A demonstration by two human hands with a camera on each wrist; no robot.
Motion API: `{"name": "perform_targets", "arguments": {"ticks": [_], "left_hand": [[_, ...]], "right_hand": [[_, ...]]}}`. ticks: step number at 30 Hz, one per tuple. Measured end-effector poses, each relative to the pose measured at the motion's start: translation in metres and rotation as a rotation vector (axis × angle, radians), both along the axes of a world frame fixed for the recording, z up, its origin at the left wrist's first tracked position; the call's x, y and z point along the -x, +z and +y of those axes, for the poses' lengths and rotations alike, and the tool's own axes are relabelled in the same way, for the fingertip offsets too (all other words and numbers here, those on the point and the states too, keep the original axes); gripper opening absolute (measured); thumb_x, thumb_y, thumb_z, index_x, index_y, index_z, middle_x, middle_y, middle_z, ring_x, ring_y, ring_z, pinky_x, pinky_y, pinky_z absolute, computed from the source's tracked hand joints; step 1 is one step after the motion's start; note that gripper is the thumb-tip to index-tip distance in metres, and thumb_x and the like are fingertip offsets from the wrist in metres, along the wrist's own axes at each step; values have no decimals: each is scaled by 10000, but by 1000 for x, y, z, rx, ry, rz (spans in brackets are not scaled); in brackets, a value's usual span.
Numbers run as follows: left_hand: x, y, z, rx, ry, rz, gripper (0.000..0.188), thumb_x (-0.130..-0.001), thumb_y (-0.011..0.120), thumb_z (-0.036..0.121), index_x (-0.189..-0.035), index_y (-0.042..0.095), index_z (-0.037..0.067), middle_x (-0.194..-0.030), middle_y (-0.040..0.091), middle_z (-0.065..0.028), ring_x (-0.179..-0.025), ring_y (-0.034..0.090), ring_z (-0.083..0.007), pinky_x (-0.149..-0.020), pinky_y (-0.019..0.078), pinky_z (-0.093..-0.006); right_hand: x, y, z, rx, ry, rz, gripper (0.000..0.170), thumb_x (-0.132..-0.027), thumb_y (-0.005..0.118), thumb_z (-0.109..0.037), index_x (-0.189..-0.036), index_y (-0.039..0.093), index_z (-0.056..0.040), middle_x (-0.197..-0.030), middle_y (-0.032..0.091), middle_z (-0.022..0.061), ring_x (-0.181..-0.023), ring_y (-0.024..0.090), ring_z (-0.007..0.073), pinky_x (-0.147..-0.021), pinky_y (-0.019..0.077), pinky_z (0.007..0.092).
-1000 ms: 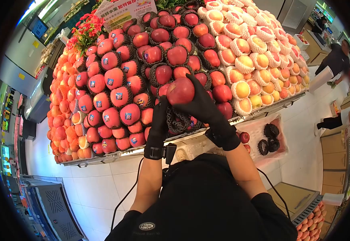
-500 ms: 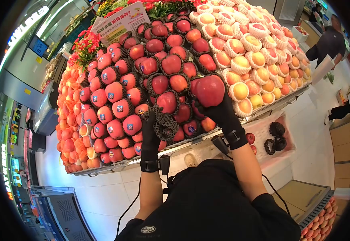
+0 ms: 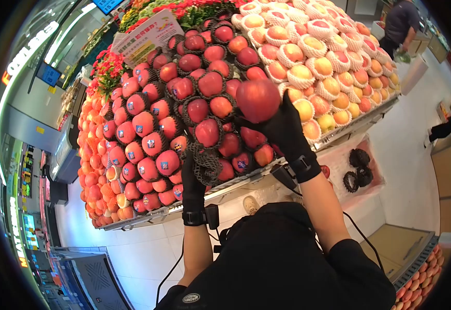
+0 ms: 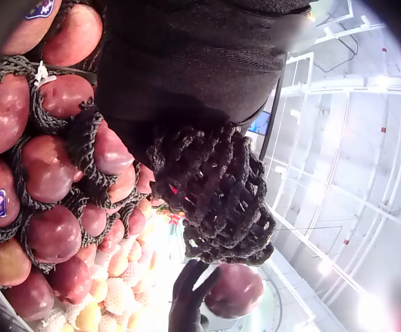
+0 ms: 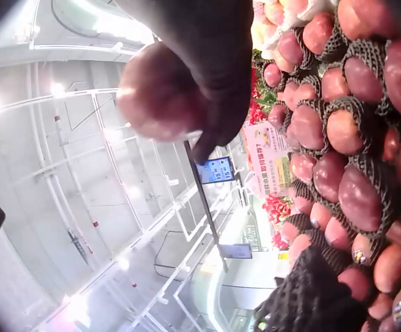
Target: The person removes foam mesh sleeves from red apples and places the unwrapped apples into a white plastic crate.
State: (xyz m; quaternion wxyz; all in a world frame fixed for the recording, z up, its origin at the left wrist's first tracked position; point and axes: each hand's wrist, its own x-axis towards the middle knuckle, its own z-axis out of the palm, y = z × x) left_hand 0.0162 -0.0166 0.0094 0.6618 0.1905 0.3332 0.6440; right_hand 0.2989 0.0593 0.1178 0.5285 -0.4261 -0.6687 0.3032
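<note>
A large red apple (image 3: 258, 101) is held in my gloved right hand (image 3: 286, 129), fingers and thumb curved about its lower right side. This apple (image 5: 155, 93) has no net round it and is up off the pile in the right wrist view. Lower left, my gloved left hand (image 3: 192, 181) grips a crumpled black foam net (image 3: 207, 164) near the front of the display. In the left wrist view the foam net (image 4: 217, 197) hangs out past the dark glove, hiding the fingertips. Red apples in black nets (image 3: 207, 132) lie between and behind both hands.
Pale apples in white nets (image 3: 321, 66) fill the right of the display, stickered apples (image 3: 148, 168) the left. A paper sign (image 3: 150, 36) stands at the back. Below the front ledge, a pink-lined crate (image 3: 375, 181) holds black nets. Another person (image 3: 399, 26) stands far right.
My hands, close together at the apple a second ago, have moved apart. The right hand carried the apple to the right; the left hand drew back lower left with the foam net.
</note>
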Motion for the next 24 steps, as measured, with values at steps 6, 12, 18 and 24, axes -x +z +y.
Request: {"name": "perform_targets", "arguments": {"ticks": [6, 12, 18, 24], "left_hand": [[-27, 16, -14, 49, -24, 154, 452, -989, 408, 423, -1292, 486, 97, -1138, 594, -100, -963, 607, -256, -802, 548, -437], [-50, 16, -10, -18, -40, 271, 441, -1003, 386, 411, -1311, 482, 111, -1158, 587, -66, -974, 599, -226, -790, 543, -393], [-72, 5, -6, 84, -40, 72, 429, -972, 478, 408, -1262, 503, 93, -1145, 574, -103, -975, 590, -259, -842, 523, -431], [-92, 5, -10, 68, -114, 132, 447, -973, 468, 416, -1282, 497, 95, -1181, 560, -102, -1025, 572, -255, -887, 498, -428]], "right_hand": [[-4, -20, -19, 110, 4, 229, 776, -616, 896, -294, -1238, 510, -37, -1125, 645, 99, -1003, 634, 187, -868, 517, 340], [-36, -25, -26, 196, 301, 580, 696, -730, 814, -302, -1275, 475, -32, -1182, 607, 113, -1075, 603, 225, -922, 500, 382], [-68, -62, -17, 617, 695, 1176, 666, -854, 676, -333, -1344, 379, 6, -1301, 488, 161, -1194, 517, 269, -1005, 448, 418], [-92, -61, -29, 466, 648, 1120, 732, -766, 747, -259, -1355, 383, -22, -1282, 503, 131, -1170, 532, 254, -994, 455, 396]]}}
